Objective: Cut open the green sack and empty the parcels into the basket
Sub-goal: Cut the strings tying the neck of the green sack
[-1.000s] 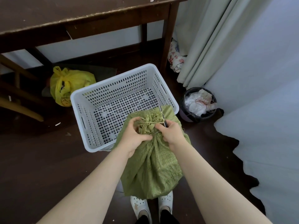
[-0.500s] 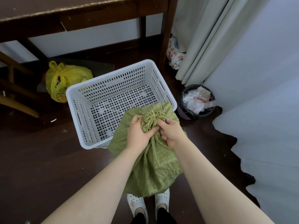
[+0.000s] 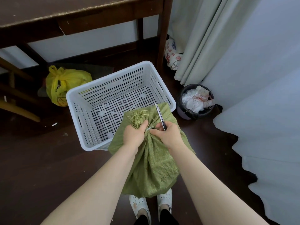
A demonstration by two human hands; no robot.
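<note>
The left hand (image 3: 134, 137) still squeezes the neck of the green sack (image 3: 153, 168), which leans on the basket (image 3: 112, 75), and the right hand (image 3: 169, 135), curled round the scissors (image 3: 159, 115), now pinches the white string (image 3: 150, 128), ready to cut.

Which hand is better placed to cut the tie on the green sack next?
Right. The right hand holds the blade beside the tied neck of the green sack; the left hand grips that neck, steadying it.
</note>
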